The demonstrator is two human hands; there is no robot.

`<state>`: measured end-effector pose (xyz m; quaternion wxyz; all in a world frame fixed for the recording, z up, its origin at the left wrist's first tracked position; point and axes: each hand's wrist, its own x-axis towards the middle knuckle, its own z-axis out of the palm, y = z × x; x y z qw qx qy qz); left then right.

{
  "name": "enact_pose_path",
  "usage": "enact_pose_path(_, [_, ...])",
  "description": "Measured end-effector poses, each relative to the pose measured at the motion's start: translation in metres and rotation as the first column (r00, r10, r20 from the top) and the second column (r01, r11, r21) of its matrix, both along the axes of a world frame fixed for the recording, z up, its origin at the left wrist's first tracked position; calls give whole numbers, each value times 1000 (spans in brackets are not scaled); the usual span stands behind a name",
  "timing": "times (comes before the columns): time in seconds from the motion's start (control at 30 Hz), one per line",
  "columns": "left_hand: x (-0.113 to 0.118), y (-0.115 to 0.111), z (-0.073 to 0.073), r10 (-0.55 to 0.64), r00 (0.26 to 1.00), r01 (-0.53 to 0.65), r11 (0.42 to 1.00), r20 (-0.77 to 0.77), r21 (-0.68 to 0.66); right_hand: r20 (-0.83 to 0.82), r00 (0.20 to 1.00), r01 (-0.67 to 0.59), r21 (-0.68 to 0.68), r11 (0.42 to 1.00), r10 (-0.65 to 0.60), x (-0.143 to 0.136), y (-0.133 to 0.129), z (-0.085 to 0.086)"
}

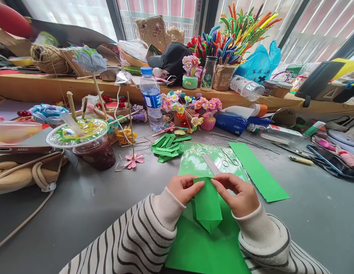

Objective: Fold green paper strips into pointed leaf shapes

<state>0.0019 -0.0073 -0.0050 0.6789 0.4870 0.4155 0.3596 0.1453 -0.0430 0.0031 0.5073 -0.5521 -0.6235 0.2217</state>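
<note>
My left hand (182, 188) and my right hand (238, 194) both pinch the top edge of a folded green paper piece (208, 207), which ends in a point at the bottom. It lies over a larger green paper sheet (200, 251) on the grey table (88, 205). Just beyond my fingers a metal ruler (210, 164) and small scissors (230, 159) rest on a shiny green plastic sleeve (194, 161). Both sleeves are striped white and black.
A green paper strip (258, 171) lies to the right, a pile of folded green pieces (168, 147) further back. On the left stand a lidded drink cup (87, 142) and a water bottle (151, 99). Paper flowers, pipe cleaners and clutter fill the far edge.
</note>
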Motion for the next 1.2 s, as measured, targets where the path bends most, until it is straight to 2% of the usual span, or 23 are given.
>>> enact_pose_path(0.07, [0,0,1,15,999,-15,1000,-36,-7,161,987,-44,165,985,17,0,-1,2])
enact_pose_path(0.13, [0,0,2,34,998,-34,999,-50,-7,313,950,-116,316,942,11,-1,-2,6])
enact_pose_path(0.27, [0,0,4,38,997,-37,999,-71,5,502,864,-225,467,855,-47,0,-5,8])
enact_pose_path(0.53, [-1,0,-2,53,998,-53,999,-16,-5,644,759,-310,486,817,-95,2,-8,5])
enact_pose_path(1.0, [-1,-1,0,78,997,-78,996,-5,31,659,748,-334,470,817,-73,2,-8,4])
enact_pose_path(1.2, [-1,-1,0,102,995,-101,994,-12,45,686,717,-334,490,805,-119,1,-8,4])
